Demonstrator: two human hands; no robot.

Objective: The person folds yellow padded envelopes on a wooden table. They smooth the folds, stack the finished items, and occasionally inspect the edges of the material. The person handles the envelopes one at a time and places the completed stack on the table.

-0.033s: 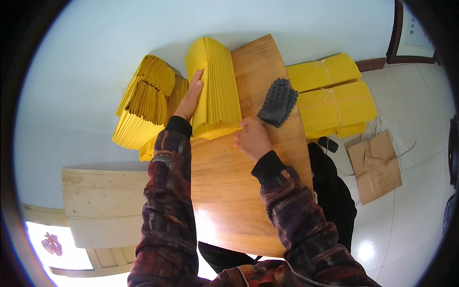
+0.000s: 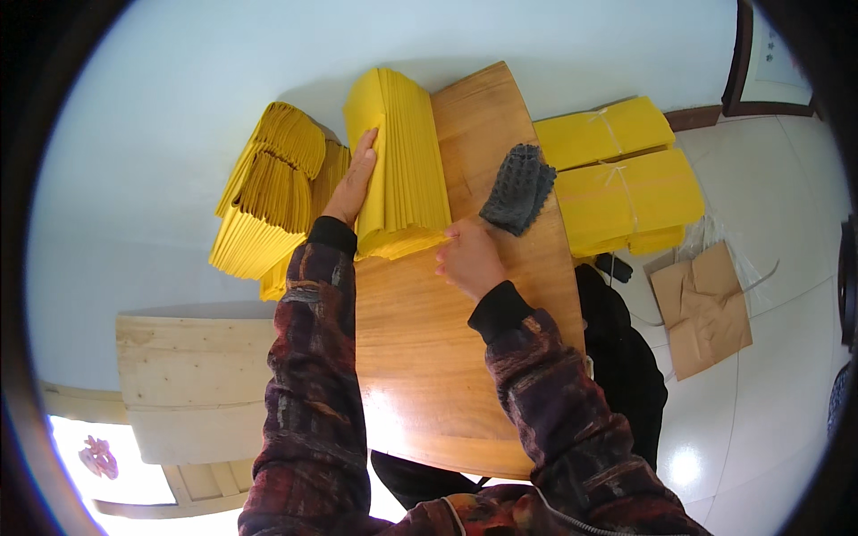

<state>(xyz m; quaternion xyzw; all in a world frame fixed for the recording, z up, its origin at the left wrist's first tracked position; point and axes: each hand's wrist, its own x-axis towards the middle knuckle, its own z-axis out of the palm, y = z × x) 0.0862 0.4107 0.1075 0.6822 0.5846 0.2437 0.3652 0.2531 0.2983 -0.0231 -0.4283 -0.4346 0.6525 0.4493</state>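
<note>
A thick stack of folded yellow paper (image 2: 410, 152) stands on the wooden table, its many folded layers packed side by side. Flat along its left side lies my left hand (image 2: 352, 183), fingers stretched out and pressing the outer sheet. At the stack's near right corner, my right hand (image 2: 471, 259) is closed, thumb and fingers pinching the edge of a yellow sheet. A crumpled dark grey cloth (image 2: 518, 189) rests on the table just beyond the right hand. The tips of the right fingers are partly hidden.
More folded yellow paper (image 2: 259, 237) is piled left of the table (image 2: 447, 357), against the wall. Tied yellow bundles (image 2: 630, 190) sit on the right. Brown cardboard (image 2: 702, 308) lies on the tiled floor, near a black cloth-like item (image 2: 621, 357) beside the table edge.
</note>
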